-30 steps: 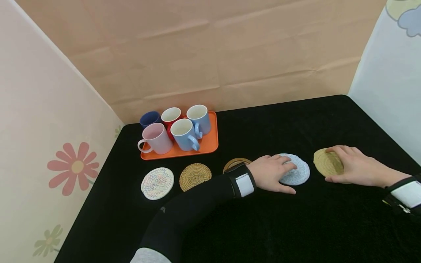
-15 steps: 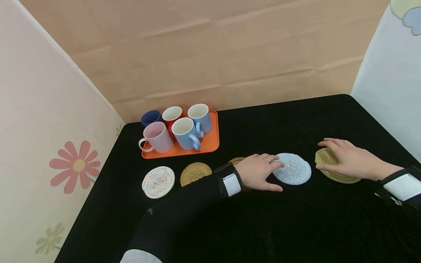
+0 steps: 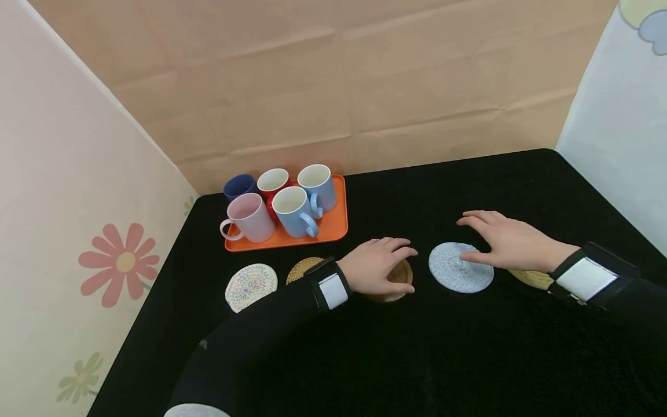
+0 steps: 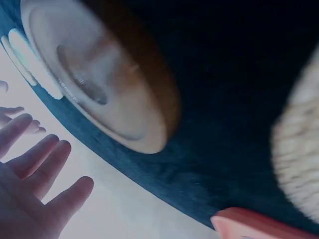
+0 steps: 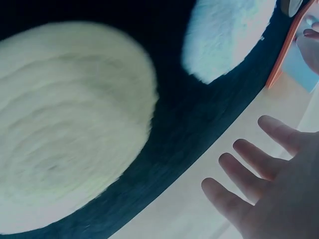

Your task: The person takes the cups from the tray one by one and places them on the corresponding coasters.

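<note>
Five round coasters lie in a row on the black table (image 3: pixel 417 359). My left hand (image 3: pixel 383 263) rests open over a wooden coaster (image 3: pixel 401 277), fingers relaxed; the left wrist view shows that wooden coaster (image 4: pixel 109 84) below the straight fingers (image 4: pixel 40 164). My right hand (image 3: pixel 495 237) is open with fingers spread, over the far right edge of a light blue knitted coaster (image 3: pixel 458 269). A tan woven coaster (image 3: pixel 531 279) lies partly hidden under my right wrist and fills the right wrist view (image 5: pixel 65 124). Neither hand holds anything.
An orange tray (image 3: pixel 333 231) at the back left carries several mugs, among them a pink mug (image 3: pixel 249 218) and a light blue mug (image 3: pixel 292 213). A white patterned coaster (image 3: pixel 251 286) and a straw coaster (image 3: pixel 299 267) lie left of my left hand. Paper walls enclose the table.
Both hands have moved left. The left hand left the light blue coaster for the wooden one; the right hand left the tan coaster and now hovers over the light blue one.
</note>
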Available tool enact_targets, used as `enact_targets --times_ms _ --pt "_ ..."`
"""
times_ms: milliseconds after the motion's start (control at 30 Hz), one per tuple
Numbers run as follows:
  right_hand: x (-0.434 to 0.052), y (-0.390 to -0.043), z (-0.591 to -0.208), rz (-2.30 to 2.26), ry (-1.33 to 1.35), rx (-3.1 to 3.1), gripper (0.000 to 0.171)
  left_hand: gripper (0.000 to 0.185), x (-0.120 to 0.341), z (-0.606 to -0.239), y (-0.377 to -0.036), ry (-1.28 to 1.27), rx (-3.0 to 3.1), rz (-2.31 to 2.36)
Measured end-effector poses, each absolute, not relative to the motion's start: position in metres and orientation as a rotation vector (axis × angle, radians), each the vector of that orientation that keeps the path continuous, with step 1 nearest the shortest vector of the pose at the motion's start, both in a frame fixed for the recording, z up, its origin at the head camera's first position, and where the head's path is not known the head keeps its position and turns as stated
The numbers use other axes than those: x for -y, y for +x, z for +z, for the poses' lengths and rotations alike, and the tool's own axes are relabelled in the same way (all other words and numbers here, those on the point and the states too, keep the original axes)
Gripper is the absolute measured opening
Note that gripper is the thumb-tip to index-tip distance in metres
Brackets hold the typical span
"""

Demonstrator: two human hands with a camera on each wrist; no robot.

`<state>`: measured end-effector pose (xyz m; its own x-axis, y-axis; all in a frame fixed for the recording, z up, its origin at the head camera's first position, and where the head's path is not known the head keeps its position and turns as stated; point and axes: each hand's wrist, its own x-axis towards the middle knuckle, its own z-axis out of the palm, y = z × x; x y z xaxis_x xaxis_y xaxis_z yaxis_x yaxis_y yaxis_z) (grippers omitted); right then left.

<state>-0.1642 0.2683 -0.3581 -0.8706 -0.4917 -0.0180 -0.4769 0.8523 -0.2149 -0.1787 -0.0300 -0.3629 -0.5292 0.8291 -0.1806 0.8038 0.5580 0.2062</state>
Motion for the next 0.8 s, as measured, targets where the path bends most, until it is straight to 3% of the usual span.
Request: enact_targets --times_ms 333,800 --pt "-0.220 -0.178 -0.359 -0.284 -0.958 -2.907 0.060 0.069 0.086 -0.370 -0.166 1.256 -2.607 0.329" --pt "-0.172 -0.200 -0.366 -0.263 -1.067 -2.873 0.060 0.073 0.164 -0.358 -0.166 0.954 -2.873 0.445"
